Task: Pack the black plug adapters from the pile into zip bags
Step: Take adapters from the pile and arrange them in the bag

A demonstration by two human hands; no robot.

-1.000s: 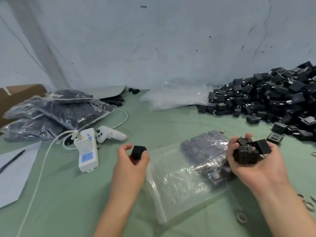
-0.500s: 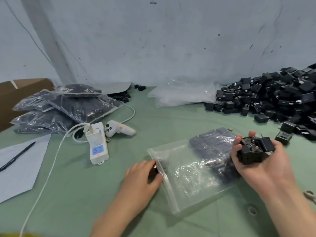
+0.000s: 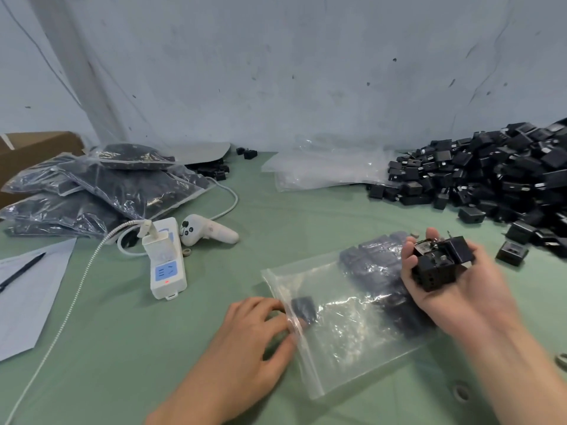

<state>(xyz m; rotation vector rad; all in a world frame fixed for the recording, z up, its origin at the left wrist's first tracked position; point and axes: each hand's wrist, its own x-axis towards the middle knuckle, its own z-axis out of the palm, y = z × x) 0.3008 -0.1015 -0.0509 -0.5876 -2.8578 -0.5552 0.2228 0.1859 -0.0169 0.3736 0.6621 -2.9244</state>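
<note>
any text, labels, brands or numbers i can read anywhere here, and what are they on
No text can be read here.
White power strip: blue socket panel, no legible lettering.
White sheet of paper under the black pen: faint marks, too blurred.
Black plug adapters in the right hand: any markings too small.

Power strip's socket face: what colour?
Blue socket face on the white power strip, small red light below it; head view.
</note>
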